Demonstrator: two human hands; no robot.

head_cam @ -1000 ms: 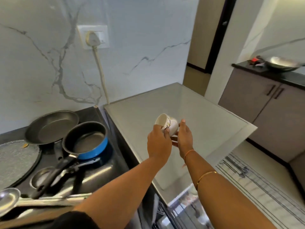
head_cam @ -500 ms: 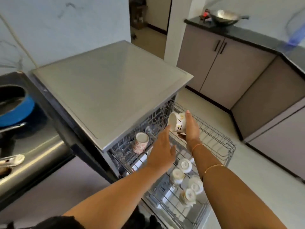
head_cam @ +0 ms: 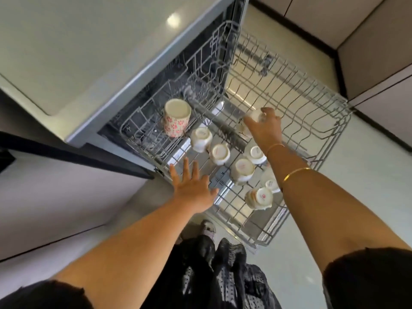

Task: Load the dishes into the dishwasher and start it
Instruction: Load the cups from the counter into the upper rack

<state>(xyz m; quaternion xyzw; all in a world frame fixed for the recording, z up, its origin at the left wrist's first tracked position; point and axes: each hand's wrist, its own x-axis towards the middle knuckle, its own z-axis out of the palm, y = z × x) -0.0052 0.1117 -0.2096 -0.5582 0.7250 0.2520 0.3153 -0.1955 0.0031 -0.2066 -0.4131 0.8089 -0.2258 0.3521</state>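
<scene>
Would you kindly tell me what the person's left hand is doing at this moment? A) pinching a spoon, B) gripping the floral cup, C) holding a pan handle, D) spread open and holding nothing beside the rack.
D: the left hand has straight, spread fingers with nothing in them at the near edge of the dishwasher rack, while the right hand grips the white cup.

On my feed the person wears a black sheer dotted garment [head_cam: 234, 275], hanging in two loose folds. Left of that garment I make out a black short sleeve with a frayed hem [head_cam: 44, 295]. Right of it sits a matching black frayed sleeve [head_cam: 367, 275]. Up and right of the garment, the right forearm [head_cam: 312, 197] carries a thin gold wrist bangle [head_cam: 275, 146] and a second thin gold bangle [head_cam: 295, 172] nearer the elbow. At the garment's top edge peeks a pale patterned shoe [head_cam: 208, 227].
</scene>
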